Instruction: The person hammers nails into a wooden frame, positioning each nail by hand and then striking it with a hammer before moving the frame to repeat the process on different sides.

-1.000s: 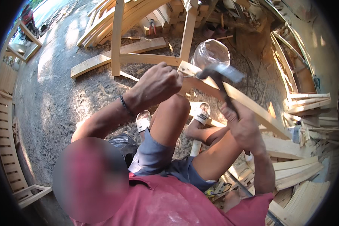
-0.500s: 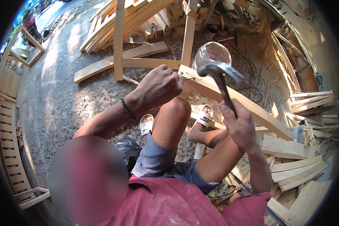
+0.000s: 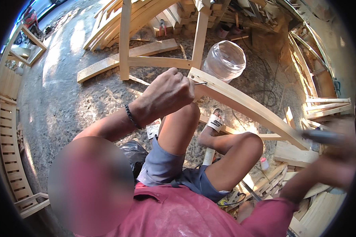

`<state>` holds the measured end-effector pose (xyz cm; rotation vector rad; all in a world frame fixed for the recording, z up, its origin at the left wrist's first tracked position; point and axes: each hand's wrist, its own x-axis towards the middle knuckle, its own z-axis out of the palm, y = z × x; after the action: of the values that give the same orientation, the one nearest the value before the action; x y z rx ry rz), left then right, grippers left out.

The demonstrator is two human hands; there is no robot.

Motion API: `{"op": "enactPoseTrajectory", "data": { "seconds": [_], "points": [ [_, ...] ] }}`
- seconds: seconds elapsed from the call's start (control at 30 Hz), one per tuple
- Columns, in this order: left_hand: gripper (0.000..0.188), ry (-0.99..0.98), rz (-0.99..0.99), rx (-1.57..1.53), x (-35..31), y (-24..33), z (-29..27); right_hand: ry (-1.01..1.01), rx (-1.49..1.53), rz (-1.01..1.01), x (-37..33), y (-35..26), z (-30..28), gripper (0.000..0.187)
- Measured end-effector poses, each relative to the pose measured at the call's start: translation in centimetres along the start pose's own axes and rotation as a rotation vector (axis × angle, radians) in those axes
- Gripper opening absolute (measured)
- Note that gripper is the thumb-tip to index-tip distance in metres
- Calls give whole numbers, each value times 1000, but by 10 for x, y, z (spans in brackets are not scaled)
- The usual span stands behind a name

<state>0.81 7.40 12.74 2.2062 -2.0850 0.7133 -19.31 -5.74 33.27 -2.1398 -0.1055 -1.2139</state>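
My left hand (image 3: 168, 91) is closed on a thin metal rod (image 3: 201, 83), of which only a short end shows past the fingers. That end lies against the near face of a pale wooden beam (image 3: 241, 101), close to its left end, where small dark holes show. Far out to the right, my right hand (image 3: 342, 156) is smeared by motion. It grips a hammer (image 3: 324, 136), also blurred, swung well away from the beam.
A wooden frame (image 3: 124, 39) stands ahead, with a loose plank (image 3: 103, 68) beside it. Behind the beam is a clear plastic tub (image 3: 225, 61). Offcuts (image 3: 296, 154) pile at the right. A slatted wooden piece (image 3: 12, 154) stands at the left.
The hammer in my right hand has swung away from the beam's left end, out to the far right. My left hand and the rod stay nearly in place.
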Motion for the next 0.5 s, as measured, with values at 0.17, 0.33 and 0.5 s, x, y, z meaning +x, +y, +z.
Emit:
{"op": "enactPoseTrajectory", "data": {
  "seconds": [0.17,0.33,0.5],
  "points": [
    [6,-38,-65,55,4,-3,0,-858,-33,847,-128,96,10,30],
    [11,40,-85,-60,-2,-11,-1,-535,290,1080,-153,76,-12,31],
    [8,27,-181,-265,-23,-16,-2,-329,456,1203,-173,63,-18,32]
  ]
}}
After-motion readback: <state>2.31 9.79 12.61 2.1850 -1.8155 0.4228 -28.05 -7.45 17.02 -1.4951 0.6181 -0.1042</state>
